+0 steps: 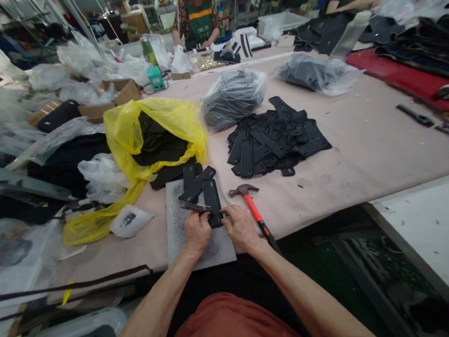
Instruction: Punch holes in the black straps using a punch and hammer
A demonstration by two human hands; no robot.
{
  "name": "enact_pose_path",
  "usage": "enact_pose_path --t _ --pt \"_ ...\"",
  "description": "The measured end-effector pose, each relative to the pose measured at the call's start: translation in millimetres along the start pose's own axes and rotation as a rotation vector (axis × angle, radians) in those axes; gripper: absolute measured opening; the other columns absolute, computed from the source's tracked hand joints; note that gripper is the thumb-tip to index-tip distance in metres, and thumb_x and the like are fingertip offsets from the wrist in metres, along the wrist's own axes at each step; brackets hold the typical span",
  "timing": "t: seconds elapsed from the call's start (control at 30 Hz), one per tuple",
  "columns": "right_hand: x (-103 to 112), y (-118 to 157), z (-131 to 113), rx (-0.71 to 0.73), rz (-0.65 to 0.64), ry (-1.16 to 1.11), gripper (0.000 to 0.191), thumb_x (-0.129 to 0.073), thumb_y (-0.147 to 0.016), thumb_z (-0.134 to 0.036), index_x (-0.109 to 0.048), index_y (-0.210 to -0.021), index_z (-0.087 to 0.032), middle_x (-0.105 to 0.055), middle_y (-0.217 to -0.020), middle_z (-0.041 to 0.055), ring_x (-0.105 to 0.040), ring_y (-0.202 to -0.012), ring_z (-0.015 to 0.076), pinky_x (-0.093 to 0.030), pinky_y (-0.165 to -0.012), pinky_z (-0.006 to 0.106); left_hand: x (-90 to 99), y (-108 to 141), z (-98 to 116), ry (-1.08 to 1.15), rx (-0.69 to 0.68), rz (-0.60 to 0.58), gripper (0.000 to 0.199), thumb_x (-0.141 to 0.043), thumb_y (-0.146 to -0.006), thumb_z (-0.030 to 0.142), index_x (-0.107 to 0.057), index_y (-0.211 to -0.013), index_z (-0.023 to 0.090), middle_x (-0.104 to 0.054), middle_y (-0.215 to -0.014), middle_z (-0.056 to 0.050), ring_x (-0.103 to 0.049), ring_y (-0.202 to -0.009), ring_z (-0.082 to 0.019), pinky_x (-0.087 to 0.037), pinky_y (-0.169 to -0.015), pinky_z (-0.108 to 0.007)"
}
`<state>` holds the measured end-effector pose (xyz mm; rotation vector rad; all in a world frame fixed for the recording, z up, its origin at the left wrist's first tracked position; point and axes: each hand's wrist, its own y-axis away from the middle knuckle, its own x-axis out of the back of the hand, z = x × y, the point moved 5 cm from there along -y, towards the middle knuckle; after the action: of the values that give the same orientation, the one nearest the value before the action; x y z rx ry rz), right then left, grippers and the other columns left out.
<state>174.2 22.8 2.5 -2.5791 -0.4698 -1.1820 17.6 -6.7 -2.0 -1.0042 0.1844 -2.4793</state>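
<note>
My left hand point(197, 232) is closed, with thumb and fingertips pinching a black strap piece point(212, 195) at its near end. A thin, dark, flat thing point(196, 207) juts left from the same fingers; its kind is unclear. My right hand point(239, 224) has its fingertips closed on the right edge of that strap piece. Beneath both hands lies a grey speckled board point(180, 238). A few more black pieces point(193, 186) rest at its far end. To the right of my right hand, a claw hammer point(253, 205) with a red and black handle lies on the table.
Beyond the hammer is a heap of black pieces point(277, 139). A yellow plastic bag point(111, 126) with dark cloth stands far left of the board. Clear bags point(235, 93) lie behind. Across the pinkish table point(361, 150) a person in an apron point(198, 25) works.
</note>
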Motion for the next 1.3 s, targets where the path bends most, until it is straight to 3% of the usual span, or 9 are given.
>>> enact_pose_path --t 0.1,0.27,0.63,0.73,0.87,1.0,1.13,1.3 --pt "0 3 2 -0.018 0.016 -0.016 0.021 -0.059 -0.085 -0.018 -0.063 -0.105 -0.022 -0.063 -0.100 0.0053 -0.055 -0.099 0.0218 -0.035 -0.084 0.035 2.7 -3 -8 0.025 0.119 0.002 0.018 -0.053 -0.087 0.025 -0.068 -0.089 0.014 -0.073 -0.077 -0.009 -0.072 -0.072 -0.023 -0.058 -0.066 -0.033" --pt "2 0 -5 0.012 0.001 0.018 0.026 -0.059 -0.083 -0.016 -0.064 -0.108 -0.023 -0.059 -0.106 0.0065 -0.052 -0.102 0.0227 -0.034 -0.084 0.036 3.0 2 -4 0.120 -0.069 -0.106 0.022 -0.051 -0.089 0.021 -0.070 -0.098 0.017 -0.074 -0.100 -0.009 -0.071 -0.094 -0.022 -0.057 -0.085 -0.035" --pt "-7 -9 -13 0.055 -0.074 0.071 0.007 -0.055 -0.082 -0.014 -0.060 -0.082 -0.019 -0.059 -0.091 0.0056 -0.051 -0.090 0.0212 -0.032 -0.077 0.035 -0.9 6 -4 0.082 -0.099 -0.090 0.021 -0.051 -0.089 0.016 -0.069 -0.101 0.016 -0.074 -0.103 -0.008 -0.070 -0.098 -0.021 -0.057 -0.089 -0.035" --pt "-9 -9 -9 0.008 -0.014 -0.054 0.007 -0.051 -0.082 -0.015 -0.055 -0.078 -0.019 -0.058 -0.085 0.0051 -0.051 -0.085 0.0197 -0.034 -0.076 0.034 -2.7 7 -4 0.042 -0.149 -0.095 0.022 -0.051 -0.089 0.017 -0.069 -0.103 0.017 -0.074 -0.104 -0.008 -0.069 -0.100 -0.022 -0.057 -0.089 -0.037" --pt "-16 -2 4 -0.228 0.120 -0.310 0.008 -0.049 -0.082 -0.021 -0.051 -0.074 -0.021 -0.056 -0.077 0.0026 -0.052 -0.077 0.0182 -0.039 -0.070 0.031 -5.0 9 -4 -0.011 -0.205 -0.104 0.024 -0.051 -0.089 0.017 -0.067 -0.107 0.016 -0.073 -0.105 -0.010 -0.070 -0.098 -0.024 -0.058 -0.086 -0.038" --pt "-20 6 5 -0.241 0.155 -0.407 0.004 -0.049 -0.080 -0.024 -0.052 -0.079 -0.021 -0.058 -0.080 0.0030 -0.054 -0.078 0.0188 -0.043 -0.071 0.032 -4.6 8 -5 0.010 -0.177 -0.096 0.023 -0.051 -0.089 0.017 -0.067 -0.106 0.015 -0.074 -0.104 -0.010 -0.070 -0.098 -0.024 -0.058 -0.086 -0.037" --pt "-18 10 9 -0.277 0.175 -0.498 0.016 -0.052 -0.079 -0.024 -0.055 -0.094 -0.020 -0.062 -0.084 0.0035 -0.058 -0.079 0.0191 -0.046 -0.074 0.033 -3.3 8 -5 0.061 -0.148 -0.096 0.023 -0.051 -0.089 0.017 -0.068 -0.104 0.016 -0.074 -0.104 -0.009 -0.070 -0.099 -0.023 -0.057 -0.089 -0.038" --pt "-13 15 12 -0.274 0.170 -0.569 0.018 -0.048 -0.087 -0.028 -0.059 -0.098 -0.020 -0.066 -0.094 0.0055 -0.060 -0.088 0.0198 -0.047 -0.081 0.034 -1.1 6 -3 0.098 -0.119 -0.100 0.020 -0.052 -0.089 0.018 -0.068 -0.101 0.015 -0.074 -0.102 -0.009 -0.070 -0.098 -0.022 -0.057 -0.089 -0.037"
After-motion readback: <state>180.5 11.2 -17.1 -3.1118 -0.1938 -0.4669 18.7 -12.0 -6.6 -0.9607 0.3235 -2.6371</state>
